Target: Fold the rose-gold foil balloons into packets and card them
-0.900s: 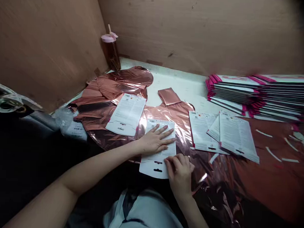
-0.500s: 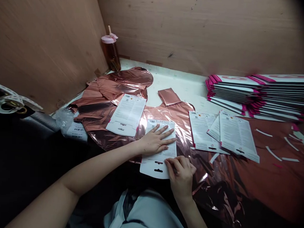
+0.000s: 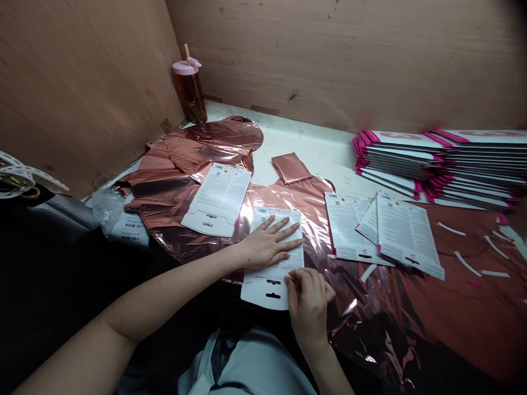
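Observation:
A white printed cardboard packet (image 3: 266,290) with hanging slots lies in front of me on copper-coloured foil sheets (image 3: 289,198). My left hand (image 3: 270,244) presses flat on it, fingers spread. At the packet's lower right edge is my right hand (image 3: 309,297), its fingers curled and the thumb pinched in against the edge. Whatever that pinch holds is hidden. Another printed packet (image 3: 218,199) rests to the left. Further packets (image 3: 411,234) overlap to the right. A small folded copper foil piece (image 3: 291,167) sits above the packet.
Stacks of pink-edged packets (image 3: 485,165) stand at the back right. White strips (image 3: 467,263) are scattered on the foil. A lidded drink bottle (image 3: 190,94) stands in the left corner by wooden walls (image 3: 316,55). A clear plastic bag (image 3: 107,206) lies at left.
The whole view has shifted slightly, so things appear a little further left. Both hands stay at the same packet, with hardly any visible movement against it.

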